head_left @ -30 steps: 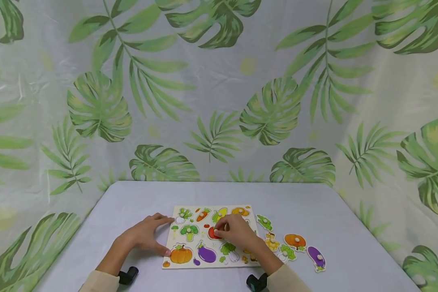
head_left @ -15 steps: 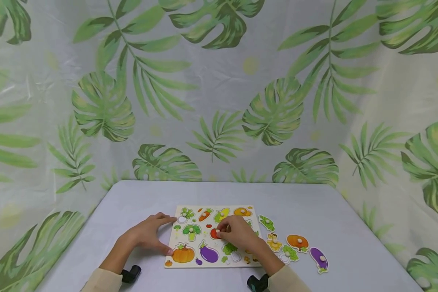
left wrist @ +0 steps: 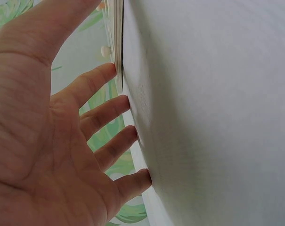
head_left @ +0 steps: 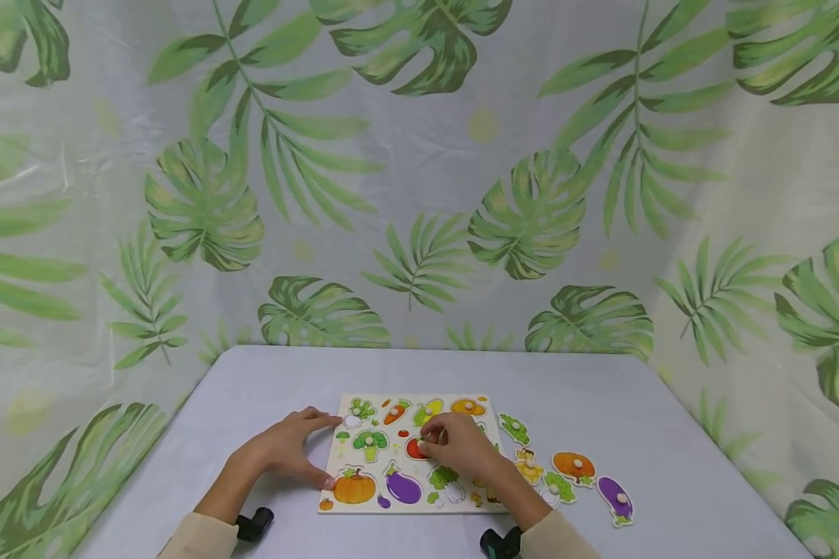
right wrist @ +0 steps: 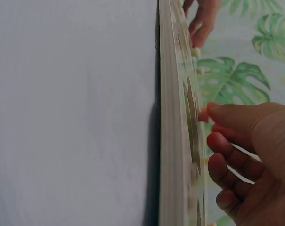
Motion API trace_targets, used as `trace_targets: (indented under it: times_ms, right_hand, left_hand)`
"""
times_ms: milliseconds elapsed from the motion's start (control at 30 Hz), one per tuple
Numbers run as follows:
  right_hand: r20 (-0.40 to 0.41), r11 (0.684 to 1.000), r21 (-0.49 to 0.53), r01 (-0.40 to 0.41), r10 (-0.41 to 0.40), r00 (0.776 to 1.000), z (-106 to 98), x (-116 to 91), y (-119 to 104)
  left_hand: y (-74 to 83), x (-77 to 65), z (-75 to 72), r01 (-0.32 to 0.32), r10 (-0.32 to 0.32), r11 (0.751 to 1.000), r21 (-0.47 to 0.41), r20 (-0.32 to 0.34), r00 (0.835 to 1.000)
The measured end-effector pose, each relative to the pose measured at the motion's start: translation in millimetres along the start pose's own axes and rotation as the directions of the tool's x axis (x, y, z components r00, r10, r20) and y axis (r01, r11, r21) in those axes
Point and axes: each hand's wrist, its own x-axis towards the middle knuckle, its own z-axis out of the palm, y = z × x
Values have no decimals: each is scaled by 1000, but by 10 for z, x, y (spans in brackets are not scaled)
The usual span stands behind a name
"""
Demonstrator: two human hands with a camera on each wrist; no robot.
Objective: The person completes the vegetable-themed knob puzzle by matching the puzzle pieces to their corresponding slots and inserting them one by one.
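A wooden vegetable puzzle board (head_left: 384, 508) lies flat on the table. My left hand (head_left: 285, 449) is at its left side, thumb near the lower corner and fingers by the upper edge. The left wrist view shows that hand (left wrist: 62, 136) with fingers spread, the index fingertip at the board's side. Over the middle of the board, my right hand (head_left: 457, 446) pinches the small knob of the red tomato piece (head_left: 414, 449), which sits at the tomato outline and is partly covered by the fingers. In the right wrist view, thumb and forefinger of the right hand (right wrist: 255, 155) meet at the knob.
Right of the board lie loose knobbed pieces: a green leafy one (head_left: 514, 428), a yellow one (head_left: 528, 467), a green-and-white one (head_left: 558, 487), an orange one (head_left: 574, 467) and an eggplant (head_left: 615, 501). A leaf-patterned curtain (head_left: 419, 178) hangs behind the table (head_left: 308, 373).
The whole head view has drifted, so everything appears slightly further right. Both hands keep nearly the same places on the board, and the right still pinches the tomato knob.
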Motion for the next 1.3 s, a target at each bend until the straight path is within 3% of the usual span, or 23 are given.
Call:
trace_targets:
  times_ms: [167,400,633,1300]
  right_hand:
    - [-39,1000,22,-5,6,999,-192,-30,44]
    - [-122,999,-37,3,-7,992,-386,-82,138]
    - [-121,1000,-28,-10,7,993,-506,-204,246]
    - [-203,987,-45,-151,139,969,-783,-405,605]
  left_hand:
    - [-5,17,13,1,-1,1000,3,-2,1000]
    - [-13,20,-2,7,-7,1000,5,3,1000]
    - [-14,3,-14,4,-4,1000,-11,6,1000]
    - [-19,20,23,-20,19,1000,-10,-19,1000]
